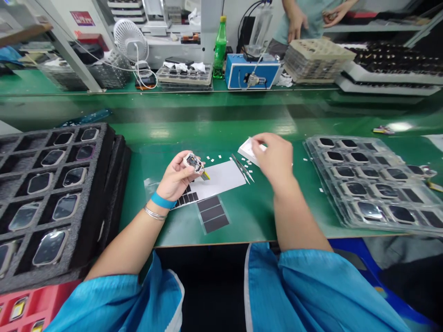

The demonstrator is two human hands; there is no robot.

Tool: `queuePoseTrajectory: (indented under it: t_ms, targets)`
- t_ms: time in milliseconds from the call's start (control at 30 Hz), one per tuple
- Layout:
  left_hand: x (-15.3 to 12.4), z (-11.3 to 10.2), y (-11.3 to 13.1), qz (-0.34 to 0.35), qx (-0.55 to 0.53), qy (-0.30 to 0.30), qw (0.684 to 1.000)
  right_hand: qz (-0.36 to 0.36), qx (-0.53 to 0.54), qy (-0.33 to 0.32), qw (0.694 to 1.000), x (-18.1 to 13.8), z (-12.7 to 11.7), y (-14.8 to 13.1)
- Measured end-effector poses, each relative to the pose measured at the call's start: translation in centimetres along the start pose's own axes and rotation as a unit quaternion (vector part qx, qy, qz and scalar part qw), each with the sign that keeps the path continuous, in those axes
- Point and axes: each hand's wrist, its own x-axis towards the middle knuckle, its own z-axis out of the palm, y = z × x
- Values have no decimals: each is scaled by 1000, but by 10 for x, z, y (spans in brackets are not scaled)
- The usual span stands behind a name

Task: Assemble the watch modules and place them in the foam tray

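Note:
In my left hand is an opened smartwatch case, its inner parts facing up and a yellow-edged piece hanging from it. My right hand is slightly blurred over a white block, thumb and fingers pinched together; whatever they hold is too small to make out. Tweezers lie between the hands among small white pieces. Beneath the watch case lies a white sheet with black rectangles at its left end. Nearer me is a clear strip with black stickers.
Black foam trays of watches are stacked on the left, above a red tray. Clear plastic trays of watches stand at right. Along the back are a fan, green bottle and blue box. Across the bench stands another person.

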Motion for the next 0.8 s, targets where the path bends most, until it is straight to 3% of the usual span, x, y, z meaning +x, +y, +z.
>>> queuePoseTrajectory:
  t_ms: [67,133,200,267,367,433,533,567,633,733,800]
  targets:
    - [1,-2,0,-11,-17,-8,1000,88,-72,-48,992,11,-12,23]
    - [1,-3,-1,-17,-28,-15,999,124,-68,-70,988,13,-11,29]
    - [1,-2,-2,-23,-32,-20,999,109,31,-74,991,6,1,13]
    - [0,-1,-2,-27,-30,-26,999,85,206,-111,969,-8,19,-14]
    - [-1,-1,0,-31,-23,-34,999,88,452,-255,850,-31,45,-54]
    - [-1,-2,3,-30,-21,-35,999,117,525,-338,773,-40,53,-66]
    - [0,-3,7,-24,-19,-26,999,162,520,-413,730,-41,52,-63]
    - [0,-4,8,-22,-16,-24,999,162,500,-427,736,-39,49,-59]
    - [1,-3,8,-26,-1,-25,999,133,449,-387,794,-34,44,-54]
    - [0,-1,5,-52,23,-40,998,36,357,-189,914,-33,38,-56]
    - [-1,2,2,-74,24,-54,996,-40,319,-98,942,-37,37,-62]
